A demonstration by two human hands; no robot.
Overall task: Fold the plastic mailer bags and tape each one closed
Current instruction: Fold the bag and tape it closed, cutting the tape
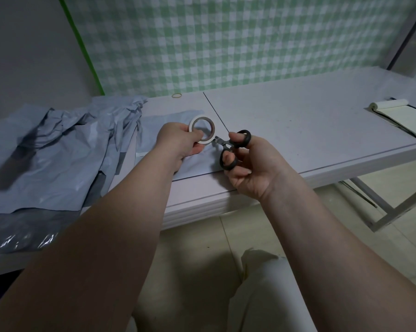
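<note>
My left hand [178, 142] grips a white roll of tape [202, 129] above the table, thumb and fingers on its lower rim. My right hand [252, 164] holds small black-handled scissors [230, 148], thumb and a finger through the loops, with the blades pointing at the roll's edge. Under both hands lies a folded grey mailer bag [168, 123], flat on the white table [298, 121]. A crumpled heap of grey mailer bags [58, 149] covers the table's left side.
A rubber band [177, 95] lies near the back wall. An open notepad [403, 118] sits at the table's far right. The table's front edge runs just below my hands. My knee in light fabric [262, 283] shows below, over a tiled floor.
</note>
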